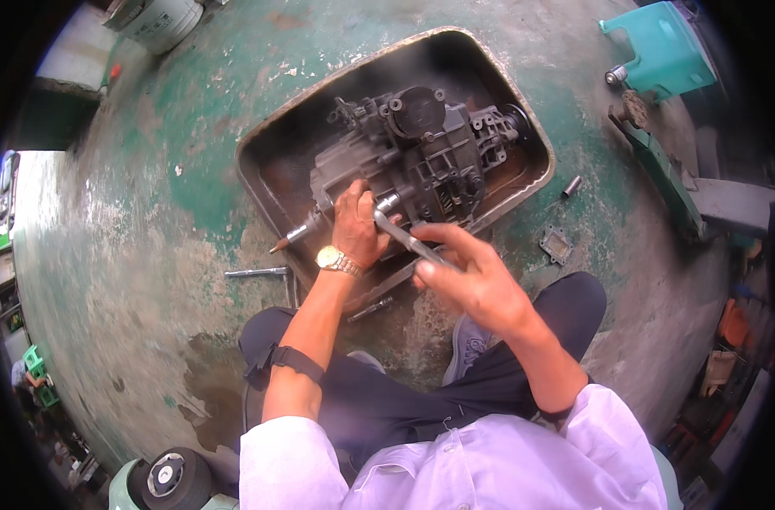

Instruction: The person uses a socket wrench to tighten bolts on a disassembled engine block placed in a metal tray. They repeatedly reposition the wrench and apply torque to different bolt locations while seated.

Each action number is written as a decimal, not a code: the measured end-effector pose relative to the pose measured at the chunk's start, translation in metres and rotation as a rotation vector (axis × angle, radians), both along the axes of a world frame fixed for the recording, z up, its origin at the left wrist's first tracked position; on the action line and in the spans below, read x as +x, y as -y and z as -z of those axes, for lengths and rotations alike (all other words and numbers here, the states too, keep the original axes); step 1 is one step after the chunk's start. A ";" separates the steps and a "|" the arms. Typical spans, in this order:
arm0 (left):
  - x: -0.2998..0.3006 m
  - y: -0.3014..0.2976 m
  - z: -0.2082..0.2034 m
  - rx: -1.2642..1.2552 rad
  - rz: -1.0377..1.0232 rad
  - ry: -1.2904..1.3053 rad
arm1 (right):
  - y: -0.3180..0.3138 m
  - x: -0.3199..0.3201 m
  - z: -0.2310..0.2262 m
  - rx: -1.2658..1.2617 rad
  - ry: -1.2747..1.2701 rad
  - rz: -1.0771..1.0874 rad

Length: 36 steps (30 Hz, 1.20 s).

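A grey metal gearbox (438, 140) with gears and a shaft lies in a dark, worn tray (277, 136) on the floor in front of me. My left hand (358, 225), with a gold watch at its wrist, is closed around the head end of a ratchet wrench (417, 248), close to the gearbox's near side. A bright metal socket (389, 202) shows beside its fingers. My right hand (477, 276) grips the wrench's handle between thumb and fingers. Left of my left hand, a shiny rod (296, 235) with a brass-coloured tip sticks out over the tray rim.
An L-shaped wrench (256, 272) and a socket extension (370, 308) lie between my knees and the tray. Right of it are a metal cylinder (572, 186) and a flat cover plate (557, 245). Farther right stand a teal stool (664, 51) and a green metal frame (659, 161).
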<state>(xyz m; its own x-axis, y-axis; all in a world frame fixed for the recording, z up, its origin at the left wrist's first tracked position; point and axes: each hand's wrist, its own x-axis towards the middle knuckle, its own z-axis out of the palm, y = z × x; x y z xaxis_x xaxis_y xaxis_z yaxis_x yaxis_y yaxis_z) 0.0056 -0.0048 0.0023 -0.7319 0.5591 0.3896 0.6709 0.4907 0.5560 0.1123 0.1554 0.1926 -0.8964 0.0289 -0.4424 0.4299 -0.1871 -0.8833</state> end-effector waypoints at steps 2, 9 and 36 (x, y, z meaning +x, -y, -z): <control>-0.003 0.003 0.006 -0.049 0.023 0.012 | -0.005 -0.051 -0.013 0.028 -0.041 -0.090; -0.002 0.002 0.015 -0.119 0.057 0.082 | -0.005 -0.070 -0.013 0.335 -0.067 -0.198; -0.007 -0.002 0.000 0.031 0.011 -0.006 | -0.008 -0.070 -0.046 0.140 0.186 -0.321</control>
<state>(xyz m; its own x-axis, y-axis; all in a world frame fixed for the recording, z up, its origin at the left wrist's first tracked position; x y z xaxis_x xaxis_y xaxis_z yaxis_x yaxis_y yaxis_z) -0.0010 -0.0030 0.0024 -0.7235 0.5546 0.4111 0.6793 0.4658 0.5671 0.0426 0.1638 0.2385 -0.7746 -0.1677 -0.6098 0.6020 0.0996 -0.7922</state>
